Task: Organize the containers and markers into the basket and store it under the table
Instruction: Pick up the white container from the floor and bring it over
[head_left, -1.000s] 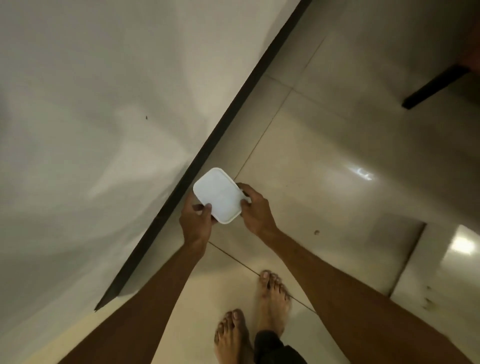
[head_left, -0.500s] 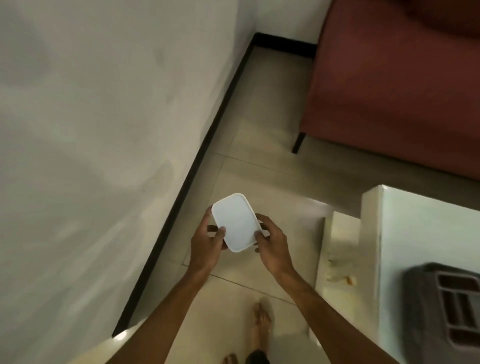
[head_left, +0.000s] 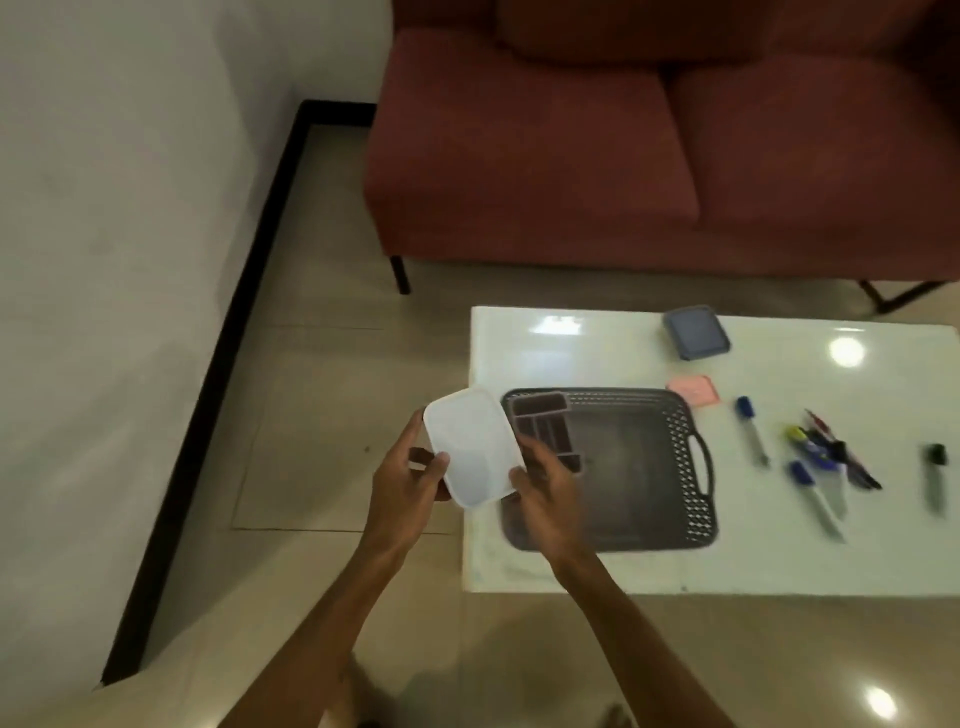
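Left hand and right hand gripped the white container by its long sides above the left edge of the table; the basket lay just right, nearer the right hand.

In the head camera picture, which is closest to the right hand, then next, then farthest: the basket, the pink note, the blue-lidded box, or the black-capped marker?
1. basket, its left side overlapped by the right hand holding the white box.
2. pink note, at the basket's far corner.
3. blue-lidded box, near the table's far edge.
4. black-capped marker, far right.
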